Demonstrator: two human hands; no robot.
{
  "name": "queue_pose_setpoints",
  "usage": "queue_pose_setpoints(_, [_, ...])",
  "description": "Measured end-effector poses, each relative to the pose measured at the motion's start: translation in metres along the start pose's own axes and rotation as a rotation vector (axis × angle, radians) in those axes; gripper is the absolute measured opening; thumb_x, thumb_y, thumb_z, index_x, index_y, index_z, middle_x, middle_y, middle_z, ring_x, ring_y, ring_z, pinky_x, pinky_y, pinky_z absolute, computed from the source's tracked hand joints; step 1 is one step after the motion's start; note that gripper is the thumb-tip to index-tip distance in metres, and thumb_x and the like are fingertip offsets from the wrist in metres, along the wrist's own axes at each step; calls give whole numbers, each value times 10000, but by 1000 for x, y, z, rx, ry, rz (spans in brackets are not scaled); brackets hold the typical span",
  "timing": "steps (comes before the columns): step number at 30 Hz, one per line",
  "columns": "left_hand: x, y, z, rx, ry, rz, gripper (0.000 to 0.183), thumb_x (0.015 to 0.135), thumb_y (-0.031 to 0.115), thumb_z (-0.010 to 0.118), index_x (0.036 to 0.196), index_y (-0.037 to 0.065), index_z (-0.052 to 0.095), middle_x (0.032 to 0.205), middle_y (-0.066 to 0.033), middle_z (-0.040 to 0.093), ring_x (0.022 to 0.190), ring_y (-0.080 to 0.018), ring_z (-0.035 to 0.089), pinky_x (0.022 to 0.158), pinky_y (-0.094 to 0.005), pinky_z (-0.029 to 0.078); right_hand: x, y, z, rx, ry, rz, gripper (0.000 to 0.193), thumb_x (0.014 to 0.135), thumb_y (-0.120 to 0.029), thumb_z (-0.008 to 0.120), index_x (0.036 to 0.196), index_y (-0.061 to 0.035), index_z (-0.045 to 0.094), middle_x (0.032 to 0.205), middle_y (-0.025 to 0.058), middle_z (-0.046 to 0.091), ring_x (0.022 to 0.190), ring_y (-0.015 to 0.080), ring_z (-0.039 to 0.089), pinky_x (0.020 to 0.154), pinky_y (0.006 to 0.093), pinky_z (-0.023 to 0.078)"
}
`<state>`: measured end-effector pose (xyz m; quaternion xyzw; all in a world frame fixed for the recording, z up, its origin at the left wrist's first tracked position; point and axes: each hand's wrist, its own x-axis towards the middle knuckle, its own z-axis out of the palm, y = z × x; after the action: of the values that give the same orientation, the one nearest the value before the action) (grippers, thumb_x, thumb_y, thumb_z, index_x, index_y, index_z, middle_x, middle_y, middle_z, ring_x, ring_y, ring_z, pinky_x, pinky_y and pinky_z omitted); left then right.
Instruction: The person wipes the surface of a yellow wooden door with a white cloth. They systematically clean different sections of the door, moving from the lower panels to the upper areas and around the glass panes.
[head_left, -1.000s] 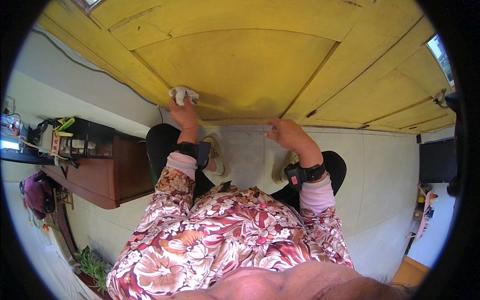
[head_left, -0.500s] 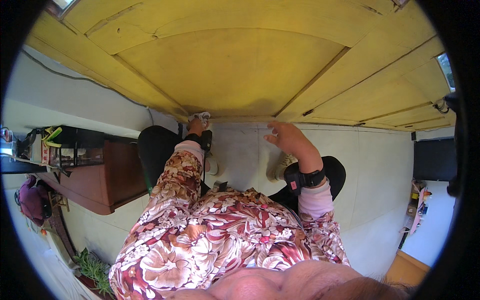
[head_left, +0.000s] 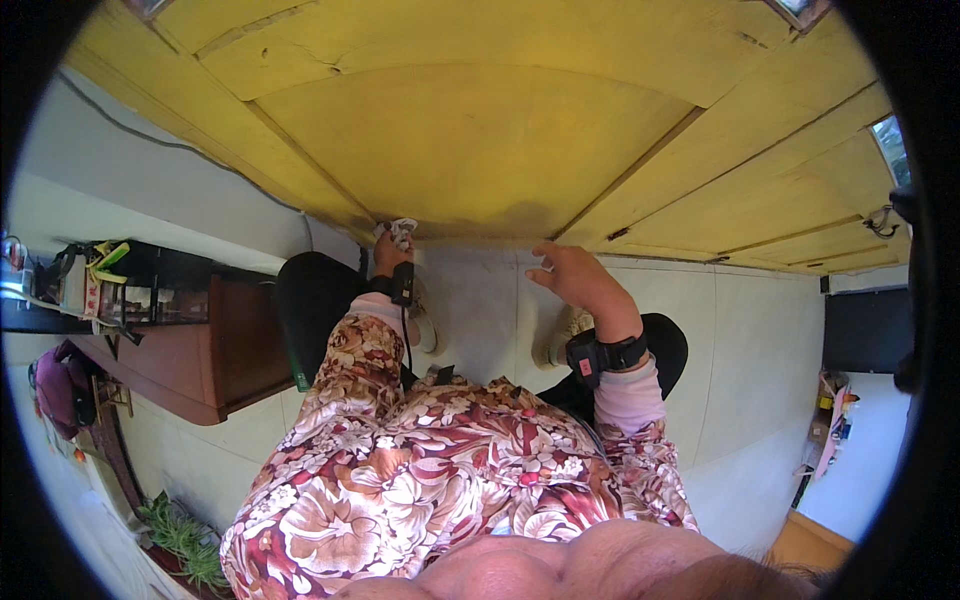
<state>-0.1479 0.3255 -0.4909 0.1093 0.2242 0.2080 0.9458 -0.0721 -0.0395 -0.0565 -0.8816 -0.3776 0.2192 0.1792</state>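
Note:
My left hand (head_left: 390, 255) is closed around a crumpled whitish cloth (head_left: 403, 231). It presses the cloth against the lower left corner of a yellow wooden door (head_left: 460, 150), near the floor. Dark smudges show along the bottom of the door's panel. Nothing is in my right hand (head_left: 568, 272), which hovers by the door's lower edge with its fingers apart and bent a little. A black band is strapped on each of my wrists.
Pale tiles cover the floor (head_left: 480, 300) around my feet. A reddish-brown wooden cabinet (head_left: 215, 350) stands on the left, with a green potted plant (head_left: 185, 540) farther back. A grey cable (head_left: 170, 150) runs along the left wall. On the right is a dark panel (head_left: 865, 318).
My left hand with the cloth has shifted slightly up and to the left along the door's bottom corner. My right hand stays almost where it was. The view has tilted a little.

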Motion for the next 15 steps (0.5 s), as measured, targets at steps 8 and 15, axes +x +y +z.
queue_pose_setpoints(8, [-46,32,96,-336,200,-69,272,1044,298,550,1237,107,559,1051,-75,615,828,-234,595,689,-368,544,13,11,2,-29,34,-71,478,881,-321,744,1225,-1,654,945,206,721,905,389,687,819,443,538])
queue_pose_setpoints(15, [-98,66,196,-238,158,-12,260,1053,266,526,1213,62,546,1033,-81,615,831,-219,599,666,-358,532,18,21,4,-27,65,-117,469,872,-306,742,1203,17,661,961,223,723,913,392,691,824,443,541])
